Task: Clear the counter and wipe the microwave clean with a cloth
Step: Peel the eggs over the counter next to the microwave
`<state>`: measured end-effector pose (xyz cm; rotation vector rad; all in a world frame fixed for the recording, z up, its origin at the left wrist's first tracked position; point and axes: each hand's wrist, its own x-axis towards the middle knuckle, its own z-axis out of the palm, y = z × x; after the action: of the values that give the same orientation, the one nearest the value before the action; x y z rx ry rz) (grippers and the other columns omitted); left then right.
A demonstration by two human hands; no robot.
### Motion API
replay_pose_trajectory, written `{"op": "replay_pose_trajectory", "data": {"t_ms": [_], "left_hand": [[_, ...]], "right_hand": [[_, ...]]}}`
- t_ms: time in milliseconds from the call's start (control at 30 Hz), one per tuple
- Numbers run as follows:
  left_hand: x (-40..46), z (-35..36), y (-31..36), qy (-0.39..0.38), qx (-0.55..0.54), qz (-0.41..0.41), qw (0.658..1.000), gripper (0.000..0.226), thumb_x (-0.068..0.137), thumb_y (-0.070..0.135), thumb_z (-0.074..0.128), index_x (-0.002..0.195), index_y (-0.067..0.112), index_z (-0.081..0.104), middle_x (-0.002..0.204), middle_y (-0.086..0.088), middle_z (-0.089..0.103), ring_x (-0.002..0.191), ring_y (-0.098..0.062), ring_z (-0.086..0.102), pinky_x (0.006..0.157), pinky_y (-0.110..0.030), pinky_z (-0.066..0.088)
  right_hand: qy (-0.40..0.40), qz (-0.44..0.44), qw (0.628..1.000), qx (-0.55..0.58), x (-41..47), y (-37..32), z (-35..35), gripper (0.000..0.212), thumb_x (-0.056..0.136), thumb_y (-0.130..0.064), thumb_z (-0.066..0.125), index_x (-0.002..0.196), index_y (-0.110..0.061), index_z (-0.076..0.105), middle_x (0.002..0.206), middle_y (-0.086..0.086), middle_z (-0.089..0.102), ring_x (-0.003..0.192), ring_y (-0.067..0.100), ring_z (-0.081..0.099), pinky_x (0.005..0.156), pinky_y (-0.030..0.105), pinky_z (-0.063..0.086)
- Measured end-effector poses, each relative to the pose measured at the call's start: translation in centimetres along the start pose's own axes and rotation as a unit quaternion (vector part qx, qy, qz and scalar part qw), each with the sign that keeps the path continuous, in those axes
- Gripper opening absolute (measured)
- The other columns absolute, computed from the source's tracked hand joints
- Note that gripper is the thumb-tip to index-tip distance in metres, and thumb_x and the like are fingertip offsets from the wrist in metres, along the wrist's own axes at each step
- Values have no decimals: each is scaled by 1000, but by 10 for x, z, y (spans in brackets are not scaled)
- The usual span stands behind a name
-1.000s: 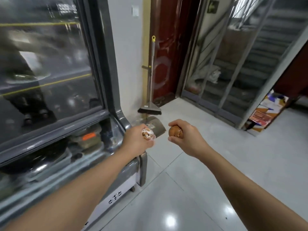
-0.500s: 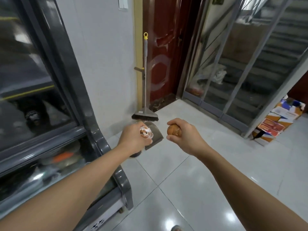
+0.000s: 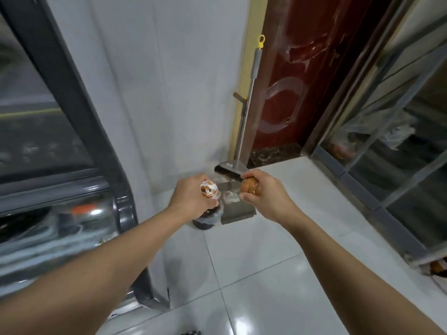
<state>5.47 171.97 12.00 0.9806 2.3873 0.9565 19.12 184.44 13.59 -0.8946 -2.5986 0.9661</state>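
While both hands grip eggshells [image 3: 210, 189], broken openings face camera.

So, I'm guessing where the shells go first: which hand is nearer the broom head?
Right. The right hand, gripping eggshell, overlaps the broom head's right end in the image. The left hand sits lower left of it.
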Motion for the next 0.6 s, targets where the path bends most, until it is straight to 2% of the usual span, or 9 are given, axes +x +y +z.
{"op": "replay_pose_trajectory", "data": {"t_ms": [133, 367, 533, 600], "left_hand": [[50, 12, -10, 17, -21, -35, 999, 32, 63, 16, 80, 90, 20, 64, 87, 2, 67, 78, -16, 60, 59, -18, 42], [155, 32, -33, 30, -31, -73, 996, 35, 62, 17, 82, 91, 18, 63, 88, 1, 67, 79, -18, 62, 65, -22, 44], [211, 44, -44, 33, -48, -100, 993, 33, 64, 13, 80, 92, 17, 63, 83, 5, 64, 72, -12, 57, 53, -8, 36], [230, 49, -47, 41, -52, -108, 992, 32, 63, 12, 80, 91, 15, 63, 82, 3, 64, 72, -13, 57, 54, -7, 36]], "right_hand": [[-31, -17, 999, 6, 57, 16, 1, 40, 81, -16, 70, 118, -21, 57, 103, -7, 54, 94, 11, 50, 81, 19, 37], [-85, -9, 996, 0, 170, 46, 20, 43, 80, -16, 72, 119, -22, 55, 108, -7, 52, 97, 12, 51, 86, 23, 43], [-104, -15, 994, 7, 233, 70, 33, 45, 79, -15, 73, 120, -21, 56, 106, -9, 52, 98, 11, 52, 89, 25, 45], [-114, -23, 993, 3, 257, 81, 39, 46, 78, -15, 74, 120, -22, 56, 111, -7, 53, 98, 9, 50, 90, 24, 43]]}}
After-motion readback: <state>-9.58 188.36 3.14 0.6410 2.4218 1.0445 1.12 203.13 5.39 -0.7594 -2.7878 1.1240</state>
